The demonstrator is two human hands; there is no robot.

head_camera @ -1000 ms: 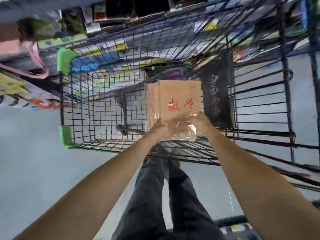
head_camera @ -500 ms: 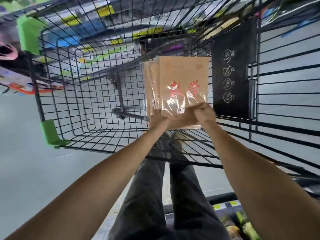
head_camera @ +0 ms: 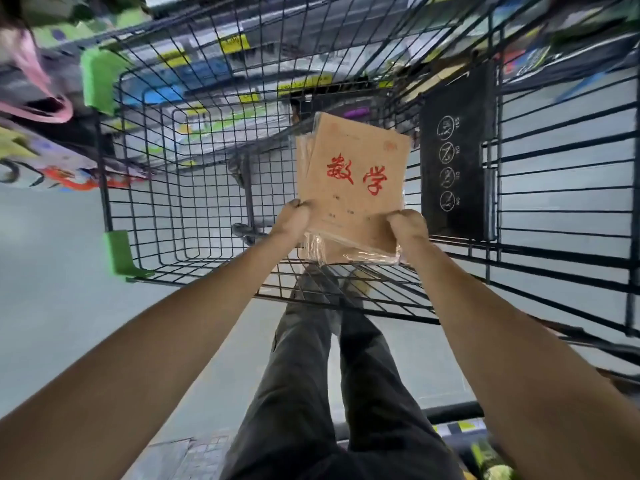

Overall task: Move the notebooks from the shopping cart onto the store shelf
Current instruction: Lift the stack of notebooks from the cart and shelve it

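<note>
Gripping notebooks [head_camera: 353, 181] — long axis upright, top tilted left.

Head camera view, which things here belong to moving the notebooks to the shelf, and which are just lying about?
Job: wrapped notebooks, gripped by left hand and right hand; shopping cart; blurred store shelf behind it.
Just around: black sign panel on the cart; green corner guard; pink item, blurred, at left.

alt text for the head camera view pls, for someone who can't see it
Two bare hands, left hand and right hand, grip the lower corners of a plastic-wrapped pack of brown notebooks with red characters, held inside a black wire shopping cart. A black sign hangs on the cart's right wall; blurred store shelves lie beyond.
</note>
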